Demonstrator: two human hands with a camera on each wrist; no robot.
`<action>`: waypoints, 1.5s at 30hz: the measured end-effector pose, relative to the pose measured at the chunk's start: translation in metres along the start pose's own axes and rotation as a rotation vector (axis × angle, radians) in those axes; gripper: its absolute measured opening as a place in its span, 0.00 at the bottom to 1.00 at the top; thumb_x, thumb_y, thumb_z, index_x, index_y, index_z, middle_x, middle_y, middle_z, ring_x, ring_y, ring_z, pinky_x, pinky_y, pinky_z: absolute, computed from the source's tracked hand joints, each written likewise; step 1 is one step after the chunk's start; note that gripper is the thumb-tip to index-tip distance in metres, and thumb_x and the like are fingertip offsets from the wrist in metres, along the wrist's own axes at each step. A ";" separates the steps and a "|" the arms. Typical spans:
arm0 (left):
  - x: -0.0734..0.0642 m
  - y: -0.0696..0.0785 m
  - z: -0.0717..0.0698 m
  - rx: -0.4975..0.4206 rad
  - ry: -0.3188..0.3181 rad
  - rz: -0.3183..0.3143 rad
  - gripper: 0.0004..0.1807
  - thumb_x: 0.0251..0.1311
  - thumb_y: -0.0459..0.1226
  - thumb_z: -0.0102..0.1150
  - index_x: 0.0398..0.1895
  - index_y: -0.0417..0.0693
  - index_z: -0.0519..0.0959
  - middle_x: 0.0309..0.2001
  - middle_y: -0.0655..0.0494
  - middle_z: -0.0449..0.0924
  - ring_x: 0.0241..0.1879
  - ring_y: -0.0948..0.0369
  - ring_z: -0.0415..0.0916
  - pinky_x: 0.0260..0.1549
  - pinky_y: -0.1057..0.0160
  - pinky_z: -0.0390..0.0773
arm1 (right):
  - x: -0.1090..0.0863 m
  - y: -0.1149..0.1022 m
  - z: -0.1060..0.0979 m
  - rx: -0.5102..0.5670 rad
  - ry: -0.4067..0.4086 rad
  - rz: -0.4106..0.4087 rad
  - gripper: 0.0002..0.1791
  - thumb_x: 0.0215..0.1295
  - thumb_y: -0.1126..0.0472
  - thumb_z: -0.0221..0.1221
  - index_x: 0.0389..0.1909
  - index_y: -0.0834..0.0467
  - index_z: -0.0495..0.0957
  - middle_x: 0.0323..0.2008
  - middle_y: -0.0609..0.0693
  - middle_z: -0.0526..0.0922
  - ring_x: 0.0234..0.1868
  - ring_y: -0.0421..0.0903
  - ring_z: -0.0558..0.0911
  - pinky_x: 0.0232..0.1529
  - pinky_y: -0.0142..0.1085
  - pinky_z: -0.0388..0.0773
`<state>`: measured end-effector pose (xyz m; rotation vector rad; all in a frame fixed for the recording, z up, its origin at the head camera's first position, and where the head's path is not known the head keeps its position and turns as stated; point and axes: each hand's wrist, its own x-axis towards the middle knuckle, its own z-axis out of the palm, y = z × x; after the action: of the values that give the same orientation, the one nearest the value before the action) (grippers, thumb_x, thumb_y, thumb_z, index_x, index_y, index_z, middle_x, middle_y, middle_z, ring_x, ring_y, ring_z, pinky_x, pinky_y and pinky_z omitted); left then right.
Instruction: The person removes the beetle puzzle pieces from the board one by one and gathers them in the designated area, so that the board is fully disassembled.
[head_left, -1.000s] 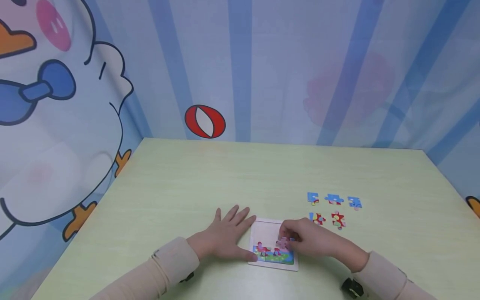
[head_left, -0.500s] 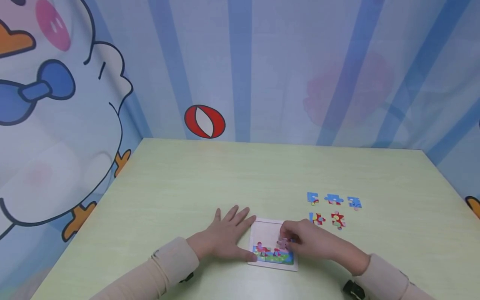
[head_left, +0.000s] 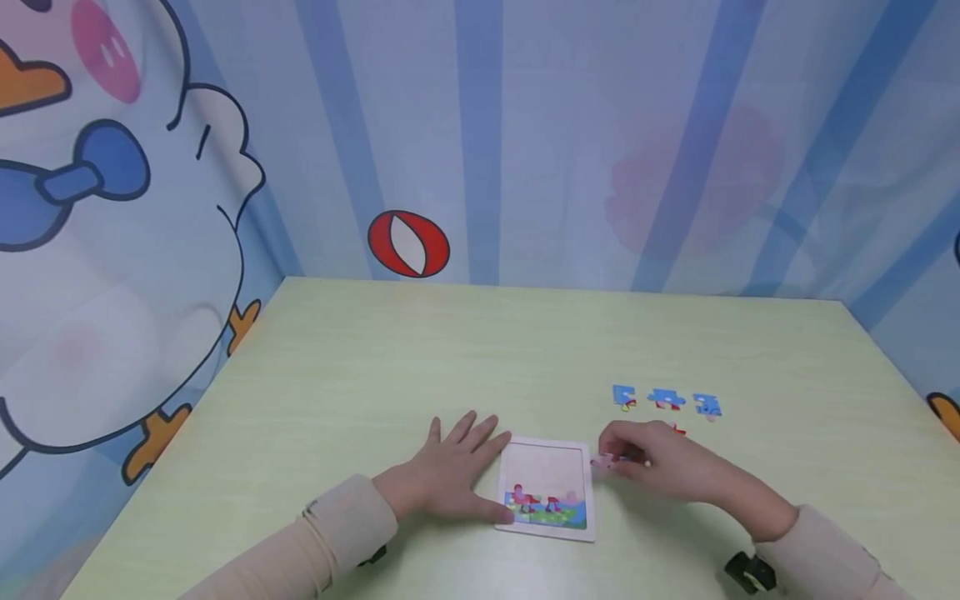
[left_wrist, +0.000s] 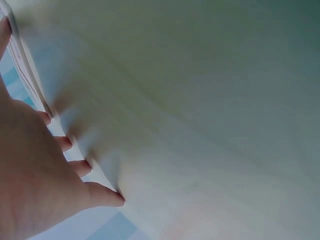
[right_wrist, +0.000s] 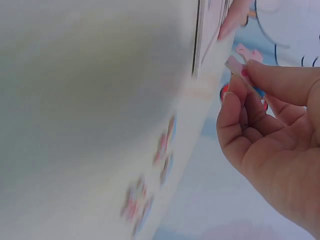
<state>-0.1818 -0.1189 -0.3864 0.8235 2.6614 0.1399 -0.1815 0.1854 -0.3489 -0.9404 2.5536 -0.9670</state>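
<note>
A person's left hand lies with fingers spread wide, gripping nothing; its thumb rests on the near left corner of a puzzle tray, its index fingertip at the far left corner; the tray therefore sits just right of this hand, flat on a pale table, with joined pieces along its near side and bare backing beyond them.

The right hand is just past the tray's right edge, fingers curled, pinching a pink piece between thumb and fingertips; the fingers hide part of it; beyond this hand lie three blue pieces in a row, and a red piece peeps out behind the knuckles.

The pinch looks shallow, so a slight twist could probably drop the piece; bringing it in wrongly turned might jam it or lift its neighbours; if the left thumb eased off, the tray could slide under a push.
</note>
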 end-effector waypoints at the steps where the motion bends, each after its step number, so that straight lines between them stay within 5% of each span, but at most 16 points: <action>1: 0.000 0.000 0.000 0.001 -0.001 0.000 0.56 0.50 0.75 0.45 0.78 0.57 0.46 0.78 0.54 0.37 0.76 0.47 0.32 0.64 0.30 0.37 | -0.003 0.003 -0.005 -0.001 0.007 0.008 0.07 0.63 0.69 0.60 0.37 0.53 0.76 0.31 0.40 0.77 0.31 0.34 0.72 0.32 0.30 0.73; 17: -0.004 -0.001 -0.003 -0.031 -0.006 0.005 0.56 0.51 0.75 0.45 0.78 0.57 0.45 0.78 0.53 0.36 0.76 0.47 0.30 0.64 0.29 0.36 | -0.047 0.057 -0.060 -0.139 0.089 0.188 0.10 0.63 0.70 0.59 0.44 0.61 0.81 0.33 0.44 0.78 0.28 0.33 0.70 0.28 0.31 0.72; 34: -0.006 -0.002 -0.002 -0.045 -0.011 0.024 0.59 0.47 0.75 0.51 0.77 0.57 0.47 0.78 0.53 0.36 0.76 0.47 0.29 0.64 0.30 0.35 | -0.057 0.091 -0.064 -0.145 0.063 0.386 0.12 0.63 0.71 0.57 0.47 0.67 0.81 0.39 0.55 0.80 0.33 0.44 0.73 0.27 0.33 0.71; 45: -0.004 -0.002 -0.001 -0.040 -0.015 0.025 0.59 0.47 0.75 0.50 0.78 0.57 0.46 0.78 0.54 0.36 0.76 0.47 0.29 0.64 0.30 0.35 | -0.058 0.102 -0.061 -0.155 0.079 0.415 0.11 0.63 0.71 0.57 0.46 0.67 0.81 0.39 0.57 0.80 0.32 0.45 0.70 0.28 0.34 0.69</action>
<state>-0.1801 -0.1234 -0.3843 0.8428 2.6267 0.1915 -0.2134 0.3119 -0.3706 -0.3806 2.7622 -0.7048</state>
